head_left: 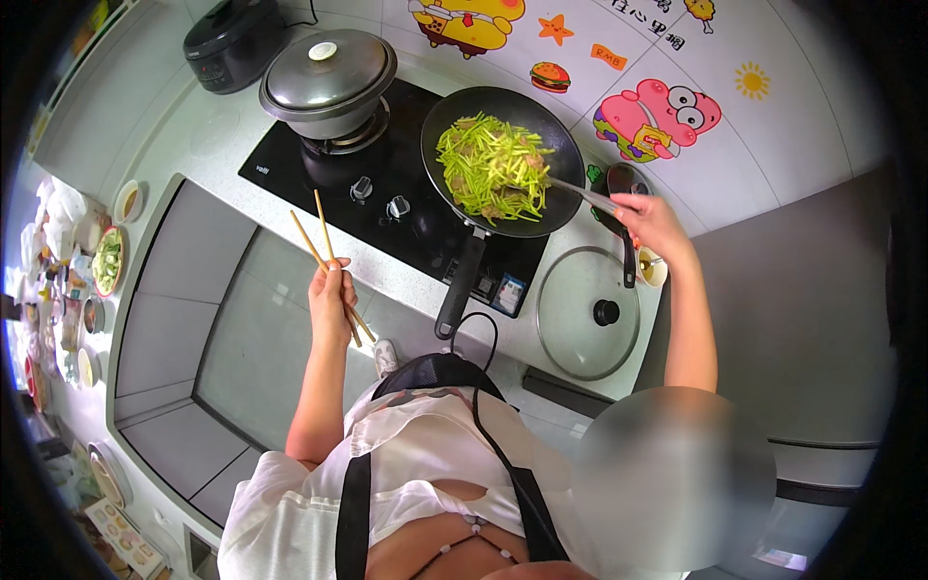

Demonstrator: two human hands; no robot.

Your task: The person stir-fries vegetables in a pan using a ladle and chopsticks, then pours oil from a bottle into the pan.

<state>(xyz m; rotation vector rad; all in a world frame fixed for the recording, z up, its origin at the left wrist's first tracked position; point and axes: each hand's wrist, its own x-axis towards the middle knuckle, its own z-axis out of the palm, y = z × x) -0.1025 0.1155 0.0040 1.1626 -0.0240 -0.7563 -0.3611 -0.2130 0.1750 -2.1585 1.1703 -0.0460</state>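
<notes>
A black wok (556, 135) full of green vegetable strips (488, 164) with pale pieces among them stands on the right burner of a black gas hob (290, 159). My right hand (655, 222) grips the metal handle of a spatula (580, 193) whose blade lies in the food at the wok's right side. My left hand (331, 302) is held out over the floor in front of the hob. It holds a pair of wooden chopsticks (324, 246) that point up toward the hob and touch nothing.
A lidded grey pot (329, 82) sits on the left burner, a dark rice cooker (232, 39) behind it. A glass lid (588, 311), a small bowl (653, 269) and a dark ladle (626, 184) lie right of the wok. Plates and bowls (106, 259) crowd the left counter.
</notes>
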